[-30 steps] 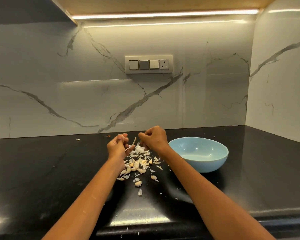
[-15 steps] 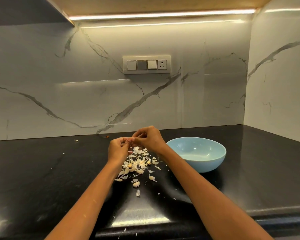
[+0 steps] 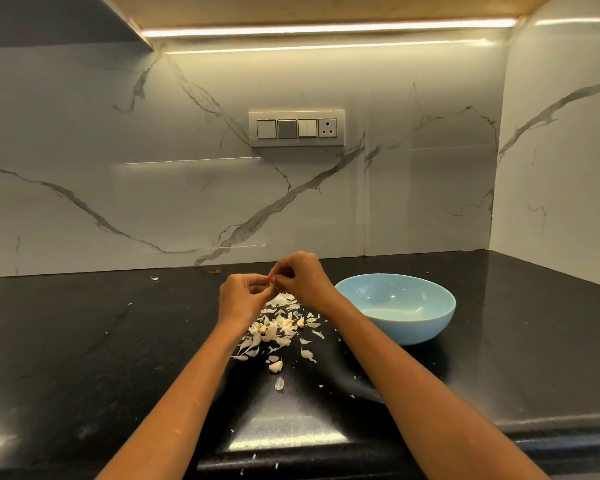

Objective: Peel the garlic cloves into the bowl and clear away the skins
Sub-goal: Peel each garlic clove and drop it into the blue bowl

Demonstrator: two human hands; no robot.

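Hands were apart a second ago, now the left hand (image 3: 242, 295) and right hand (image 3: 300, 277) are bunched together, fingertips pinching something tiny between them, probably a garlic clove, but it's too hidden to tell. They hover over the pile of skins (image 3: 278, 326) on the black counter (image 3: 84, 341), with the blue bowl (image 3: 397, 311) just right of it.

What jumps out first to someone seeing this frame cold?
Two bare hands meet fingertip to fingertip at centre, the left hand and right hand working at something tiny between them that cannot be made out. Directly below lies a pale heap of garlic skins and cloves on the black counter. Right of it stands a light blue bowl, which looks empty.
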